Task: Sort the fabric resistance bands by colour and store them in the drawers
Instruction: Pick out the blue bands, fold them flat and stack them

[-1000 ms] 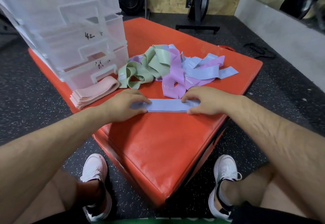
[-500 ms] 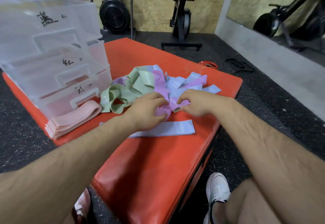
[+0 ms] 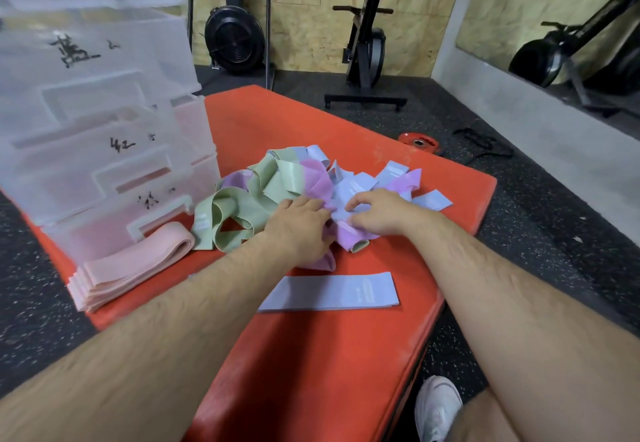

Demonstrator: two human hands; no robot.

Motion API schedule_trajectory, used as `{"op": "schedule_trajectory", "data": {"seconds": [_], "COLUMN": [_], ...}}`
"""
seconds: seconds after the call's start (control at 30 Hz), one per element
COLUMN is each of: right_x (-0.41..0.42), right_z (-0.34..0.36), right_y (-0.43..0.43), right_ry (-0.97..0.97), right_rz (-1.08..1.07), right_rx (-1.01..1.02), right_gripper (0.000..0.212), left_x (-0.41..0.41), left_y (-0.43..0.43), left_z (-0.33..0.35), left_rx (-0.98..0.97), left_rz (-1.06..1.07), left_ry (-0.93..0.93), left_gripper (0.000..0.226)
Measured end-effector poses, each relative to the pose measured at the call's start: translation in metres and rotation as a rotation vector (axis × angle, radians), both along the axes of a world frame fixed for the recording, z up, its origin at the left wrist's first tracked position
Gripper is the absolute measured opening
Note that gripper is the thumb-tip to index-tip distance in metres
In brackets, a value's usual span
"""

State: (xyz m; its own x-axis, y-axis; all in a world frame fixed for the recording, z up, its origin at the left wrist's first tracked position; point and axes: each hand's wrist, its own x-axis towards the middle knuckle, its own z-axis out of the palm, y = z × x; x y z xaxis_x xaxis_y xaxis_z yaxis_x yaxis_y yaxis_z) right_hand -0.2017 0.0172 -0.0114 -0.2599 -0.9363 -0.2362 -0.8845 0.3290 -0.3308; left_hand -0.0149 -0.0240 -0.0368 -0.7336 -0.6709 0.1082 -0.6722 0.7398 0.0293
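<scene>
Both hands are working in the tangled pile point(image 3: 311, 185) of bands at the middle of the orange mat point(image 3: 346, 119), and the next move is turning on what is lying between them. The right hand point(image 3: 381, 214) is curling its fingers and thumb together on a pale blue band point(image 3: 341, 213) at its 9 o'clock, seemingly pinching it. The left hand point(image 3: 299, 230) is lying on a purple band point(image 3: 346, 239), fingers bent into the fabric; whether it is gripping or only pressing down cannot be told. The right hand is the nearer one to the blue fabric. The flat blue band point(image 3: 329, 292) is lying at 6 o'clock from both hands, apart from the pile, its long axis running 9 to 3, so a freed band is probably heading straight back towards the person. The green bands point(image 3: 242, 206) are spreading to 9 o'clock, the pink stack point(image 3: 131, 268) is sitting at 8 o'clock, touching the drawers point(image 3: 104, 150) at 10 o'clock
</scene>
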Motion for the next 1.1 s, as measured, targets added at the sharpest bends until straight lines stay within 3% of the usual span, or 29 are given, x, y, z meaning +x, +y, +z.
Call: {"op": "schedule_trajectory", "data": {"seconds": [0.1,0.2,0.3,0.4,0.47,0.63,0.77,0.83,0.93,1.1], "right_x": [0.0,0.003,0.004,0.001,-0.004,-0.012,-0.006,0.0,0.009,0.02], "right_z": [0.0,-0.002,-0.004,0.004,0.011,0.033,0.05,0.057,0.065,0.066], "right_y": [-0.001,-0.001,0.001,0.005,0.009,0.029,0.045,0.051,0.057,0.062], "right_ry": [0.076,0.116,0.116,0.064,0.005,-0.166,-0.132,-0.13,-0.182,-0.35], "right_rz": [0.011,0.002,-0.001,-0.011,0.004,0.066,0.165,0.194,0.206,0.15], "right_rx": [-0.018,-0.093,-0.1,-0.189,-0.261,-0.351,-0.372,-0.359,-0.36,-0.266], "right_gripper": [0.041,0.056,0.049,0.019,0.028,0.029,0.031,0.031,0.033,0.032], "left_x": [0.004,0.006,0.008,0.009,0.01,0.004,-0.006,-0.007,-0.006,0.001], "left_y": [-0.007,-0.01,-0.012,-0.012,-0.011,-0.003,0.017,0.025,0.034,0.041], "left_z": [0.001,0.005,0.006,0.008,0.01,0.027,0.056,0.061,0.062,0.072], "left_rx": [-0.091,-0.133,-0.15,-0.079,-0.036,0.176,0.586,0.73,0.752,0.626], "left_rz": [0.001,0.024,0.023,0.034,0.044,0.133,0.09,0.029,0.029,0.07], "left_ry": [-0.065,-0.132,-0.147,-0.112,-0.076,0.26,0.751,0.853,0.915,0.997], "left_gripper": [0.058,0.075,0.082,0.083,0.07,0.029,0.04,0.041,0.034,0.003]}}
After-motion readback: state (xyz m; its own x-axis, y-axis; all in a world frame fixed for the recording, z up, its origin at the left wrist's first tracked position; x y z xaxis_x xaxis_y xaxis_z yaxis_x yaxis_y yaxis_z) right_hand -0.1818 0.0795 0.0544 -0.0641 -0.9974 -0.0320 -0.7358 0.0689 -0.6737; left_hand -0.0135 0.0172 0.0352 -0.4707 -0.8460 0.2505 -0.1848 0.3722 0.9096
